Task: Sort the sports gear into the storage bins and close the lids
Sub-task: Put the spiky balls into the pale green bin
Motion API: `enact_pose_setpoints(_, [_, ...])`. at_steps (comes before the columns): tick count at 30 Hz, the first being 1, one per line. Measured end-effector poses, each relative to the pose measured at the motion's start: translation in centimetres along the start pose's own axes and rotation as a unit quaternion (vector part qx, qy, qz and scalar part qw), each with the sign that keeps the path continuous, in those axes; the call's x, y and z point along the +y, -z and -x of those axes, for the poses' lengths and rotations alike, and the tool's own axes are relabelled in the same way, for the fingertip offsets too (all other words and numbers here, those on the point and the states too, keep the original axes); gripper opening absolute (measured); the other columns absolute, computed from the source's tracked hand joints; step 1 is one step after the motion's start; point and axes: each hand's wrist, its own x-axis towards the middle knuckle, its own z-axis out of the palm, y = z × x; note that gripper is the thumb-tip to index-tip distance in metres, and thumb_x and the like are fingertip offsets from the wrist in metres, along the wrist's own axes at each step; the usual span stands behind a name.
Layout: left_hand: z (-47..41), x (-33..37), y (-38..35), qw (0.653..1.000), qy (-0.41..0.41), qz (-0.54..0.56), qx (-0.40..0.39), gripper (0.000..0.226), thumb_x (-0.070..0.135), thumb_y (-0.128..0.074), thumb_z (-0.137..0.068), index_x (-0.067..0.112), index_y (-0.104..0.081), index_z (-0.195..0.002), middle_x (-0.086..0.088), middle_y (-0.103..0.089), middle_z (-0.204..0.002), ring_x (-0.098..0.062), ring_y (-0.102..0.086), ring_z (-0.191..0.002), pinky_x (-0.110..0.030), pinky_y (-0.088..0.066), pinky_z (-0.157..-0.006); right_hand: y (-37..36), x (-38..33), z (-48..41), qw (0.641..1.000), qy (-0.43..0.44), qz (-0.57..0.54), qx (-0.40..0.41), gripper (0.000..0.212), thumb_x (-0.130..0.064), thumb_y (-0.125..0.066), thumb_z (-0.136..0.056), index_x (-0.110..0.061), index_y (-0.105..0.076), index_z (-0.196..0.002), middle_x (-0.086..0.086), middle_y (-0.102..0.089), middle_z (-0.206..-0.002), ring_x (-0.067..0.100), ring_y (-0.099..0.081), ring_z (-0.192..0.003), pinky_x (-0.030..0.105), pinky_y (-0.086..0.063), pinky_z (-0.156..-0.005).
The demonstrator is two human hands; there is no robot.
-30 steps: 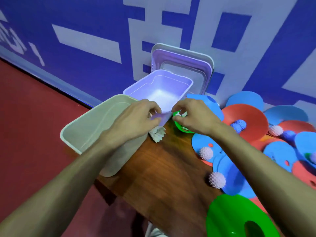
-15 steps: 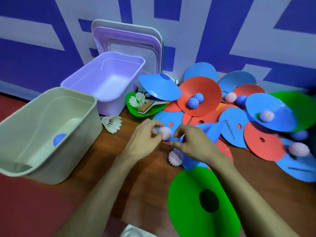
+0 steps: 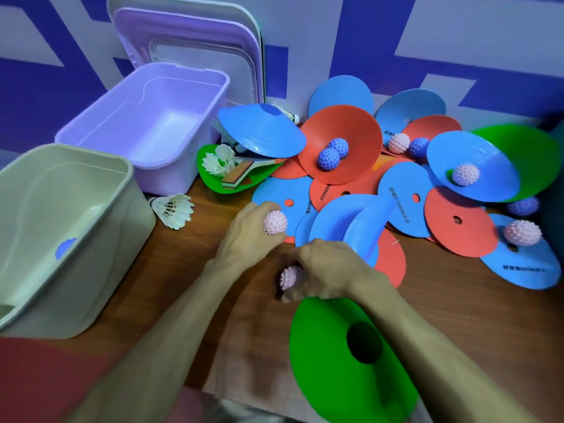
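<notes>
My left hand (image 3: 247, 236) grips a pink spiky ball (image 3: 275, 222) just above the wooden table (image 3: 189, 270). My right hand (image 3: 326, 268) curls round a second pink spiky ball (image 3: 288, 277) lying on the table near a green cone disc (image 3: 335, 370). An open beige bin (image 3: 61, 227) with a blue ball (image 3: 65, 248) inside stands at the left. An open purple bin (image 3: 146, 126) sits behind it, holding nothing I can see. A white shuttlecock (image 3: 174, 209) lies between the bins and my hands.
A heap of blue, red and green cone discs (image 3: 406, 190) with several spiky balls covers the right of the table. Two lids (image 3: 189, 38) lean on the wall behind the purple bin. Shuttlecocks and a paddle (image 3: 241, 175) rest in a green disc.
Both hands left the purple bin's rim and came down to the table. Each has closed round a pink spiky ball; the left one has lifted its ball slightly.
</notes>
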Motion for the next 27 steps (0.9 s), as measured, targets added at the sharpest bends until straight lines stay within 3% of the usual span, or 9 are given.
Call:
enact_pose_setpoints(4, [1.3, 0.9, 3.3, 0.998, -0.005, 0.024, 0.056, 0.043, 0.028, -0.076, -0.071, 0.023, -0.061, -0.111, 0.001, -0.059, -0.100, -0.017, -0.057, -0.094, -0.021, -0.038, -0.076, 1.2, 0.1, 0.2, 0.997, -0.011, -0.048, 0.061, 0.040, -0.044, -0.067, -0.072, -0.022, -0.056, -0.103, -0.001, -0.051, -0.094, 0.023, -0.054, -0.101, 0.033, -0.040, -0.069])
enact_pose_setpoints(8, [3.7, 2.3, 8.4, 0.994, 0.003, 0.057, 0.092, 0.032, 0.036, -0.079, -0.069, 0.032, -0.061, -0.095, 0.018, -0.055, -0.074, 0.002, -0.053, -0.066, -0.011, -0.036, -0.061, 3.5, -1.2, -0.4, 0.980, -0.016, -0.063, 0.191, 0.041, -0.036, -0.064, -0.077, -0.013, -0.056, -0.110, 0.009, -0.054, -0.103, 0.031, -0.056, -0.099, 0.042, -0.047, -0.078])
enact_pose_setpoints(12, [6.2, 3.0, 13.8, 0.984, -0.008, 0.101, 0.146, 0.032, 0.038, -0.079, -0.068, 0.036, -0.062, -0.095, 0.018, -0.062, -0.078, 0.003, -0.056, -0.071, -0.013, -0.044, -0.069, 6.3, -4.1, -1.5, 0.951, 0.040, -0.102, 0.288, 0.038, -0.028, -0.067, -0.072, -0.013, -0.059, -0.106, 0.009, -0.056, -0.098, 0.030, -0.056, -0.095, 0.040, -0.046, -0.076])
enact_pose_setpoints(14, [7.7, 3.0, 16.6, 0.979, -0.017, 0.096, 0.180, 0.032, 0.035, -0.079, -0.070, 0.035, -0.063, -0.097, 0.019, -0.062, -0.082, 0.006, -0.055, -0.074, -0.009, -0.043, -0.068, 7.6, -6.0, -2.2, 0.937, 0.071, -0.118, 0.322, 0.038, -0.028, -0.068, -0.072, -0.016, -0.060, -0.106, 0.007, -0.058, -0.096, 0.027, -0.056, -0.094, 0.038, -0.045, -0.078])
enact_pose_setpoints(16, [9.2, 2.3, 19.2, 0.971, -0.021, 0.086, 0.221, 0.032, 0.030, -0.078, -0.071, 0.033, -0.064, -0.099, 0.016, -0.064, -0.089, 0.002, -0.057, -0.080, -0.014, -0.046, -0.072, 8.8, -8.4, -2.9, 0.924, 0.096, -0.123, 0.350, 0.043, -0.034, -0.069, -0.074, -0.016, -0.059, -0.112, 0.005, -0.060, -0.103, 0.023, -0.055, -0.098, 0.036, -0.045, -0.082])
enact_pose_setpoints(18, [10.5, 1.1, 21.3, 0.963, -0.012, 0.088, 0.255, 0.034, 0.025, -0.077, -0.072, 0.030, -0.065, -0.103, 0.013, -0.063, -0.099, -0.001, -0.059, -0.086, -0.018, -0.049, -0.076, 9.9, -10.9, -3.7, 0.916, 0.115, -0.125, 0.362, 0.050, -0.042, -0.064, -0.076, -0.019, -0.055, -0.120, 0.002, -0.061, -0.113, 0.020, -0.055, -0.106, 0.035, -0.046, -0.087])
enact_pose_setpoints(21, [11.7, -1.6, 23.7, 0.951, 0.021, 0.077, 0.298, 0.035, 0.023, -0.078, -0.070, 0.034, -0.065, -0.101, 0.006, -0.056, -0.101, 0.006, -0.056, -0.082, -0.006, -0.044, -0.071, 11.2, -14.4, -5.5, 0.917, 0.158, -0.123, 0.345, 0.051, -0.050, -0.057, -0.075, -0.022, -0.055, -0.118, -0.001, -0.062, -0.111, 0.020, -0.056, -0.103, 0.034, -0.046, -0.085])
enact_pose_setpoints(24, [12.4, -5.2, 25.4, 0.950, 0.062, 0.033, 0.303, 0.038, 0.027, -0.080, -0.065, 0.040, -0.064, -0.096, 0.005, -0.055, -0.098, 0.008, -0.054, -0.079, -0.005, -0.041, -0.070, 11.8, -17.4, -8.3, 0.926, 0.222, -0.093, 0.290, 0.043, -0.034, -0.067, -0.080, -0.018, -0.056, -0.119, 0.004, -0.062, -0.111, 0.023, -0.055, -0.104, 0.033, -0.041, -0.087])
enact_pose_setpoints(27, [12.7, -8.5, 26.0, 0.958, 0.099, 0.018, 0.268, 0.041, 0.034, -0.071, -0.057, 0.037, -0.065, -0.097, 0.008, -0.055, -0.096, 0.000, -0.057, -0.081, -0.020, -0.048, -0.077, 11.7, -20.0, -11.2, 0.931, 0.265, -0.077, 0.241, 0.043, -0.025, -0.066, -0.080, -0.017, -0.056, -0.121, 0.004, -0.059, -0.110, 0.021, -0.053, -0.104, 0.035, -0.043, -0.091])
